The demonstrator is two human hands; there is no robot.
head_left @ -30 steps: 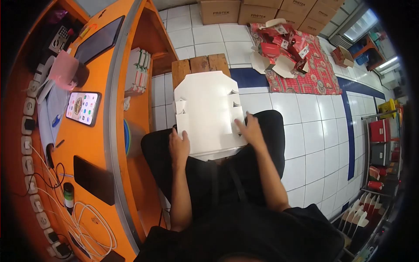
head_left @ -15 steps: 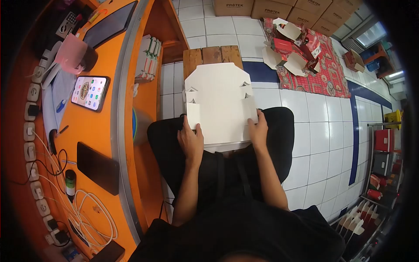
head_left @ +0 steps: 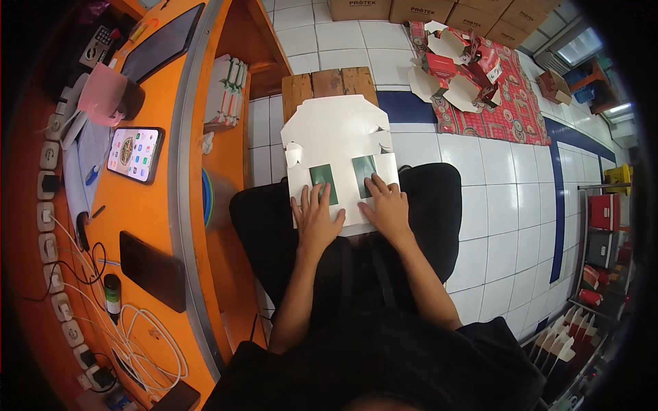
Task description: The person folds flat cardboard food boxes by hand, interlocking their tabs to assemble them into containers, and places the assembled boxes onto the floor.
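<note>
A white cardboard sheet (head_left: 339, 137) with cut and creased side flaps lies on a wooden bench (head_left: 329, 81) between the knees. Two flaps are folded inward on it, a left one (head_left: 323, 179) and a right one (head_left: 364, 168), each showing a green face. My left hand (head_left: 317, 218) rests with spread fingers on the left green flap and the sheet's lower left. My right hand (head_left: 387, 209) lies open over the right green flap, fingertips on its lower part.
An orange desk at the left holds a phone (head_left: 135, 154), a dark tablet (head_left: 152, 270) and cables (head_left: 154, 342). Folded cartons (head_left: 229, 89) stand on its shelf. Red boxes (head_left: 442, 66) lie on a patterned mat (head_left: 521, 120). Brown cartons (head_left: 421, 9) line the back.
Both hands have moved from the sheet's side edges inward over its lower part. The two side flaps are now folded in, with green faces showing.
</note>
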